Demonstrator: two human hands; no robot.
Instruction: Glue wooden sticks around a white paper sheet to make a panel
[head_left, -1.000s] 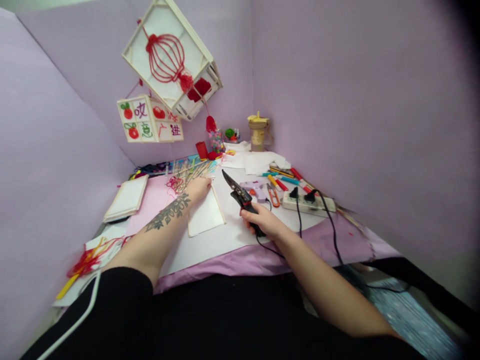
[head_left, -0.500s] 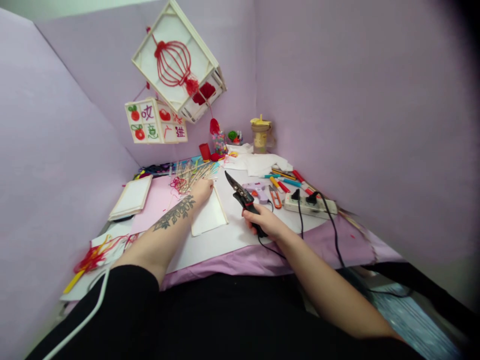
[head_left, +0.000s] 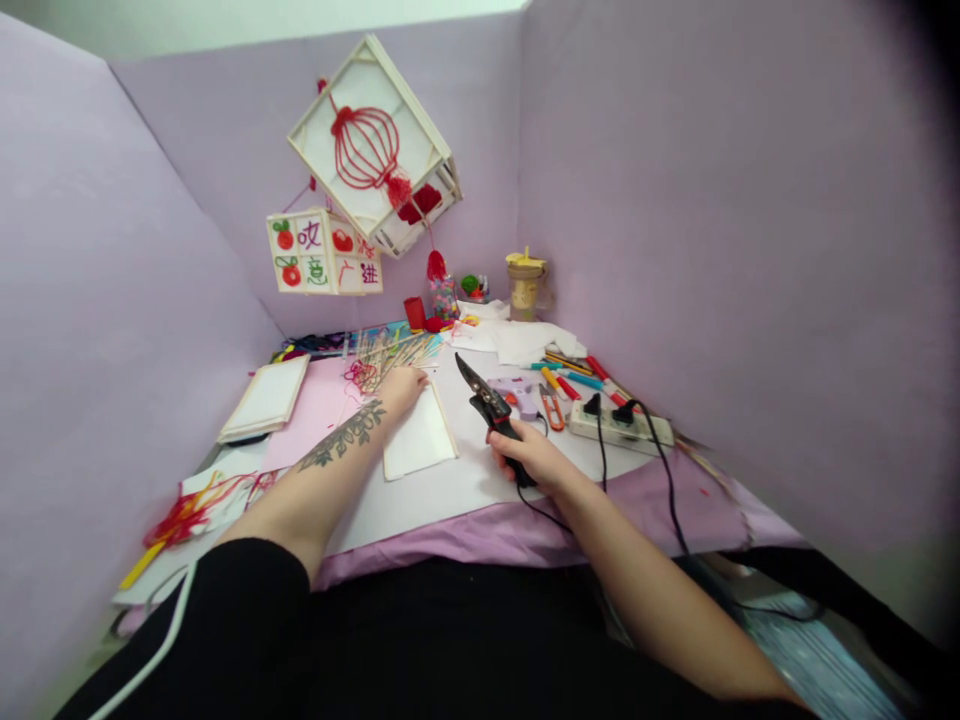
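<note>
My right hand (head_left: 527,453) is wrapped round the black handles of a pair of pruning shears (head_left: 491,410), their dark blade pointing up and to the left above the table. My left hand (head_left: 406,386) reaches forward to the far edge of a white panel with a thin wooden frame (head_left: 421,440). Its fingers are bent together, and whatever they pinch is hidden. Just beyond that hand lie loose thin wooden sticks (head_left: 405,348). A tangle of dark pink yarn (head_left: 361,376) sits to its left.
Two decorated paper lanterns (head_left: 367,150) hang over the back of the table. To the right are a lilac glue gun (head_left: 517,394), orange thread snips (head_left: 553,408), several markers (head_left: 585,380) and a power strip (head_left: 621,428) with black cables. Framed white panels (head_left: 264,398) are stacked at left.
The camera has tilted up slightly, so the scene sits a little lower. My left hand has shifted slightly at the panel's far edge. My right hand keeps hold of the pruning shears.
</note>
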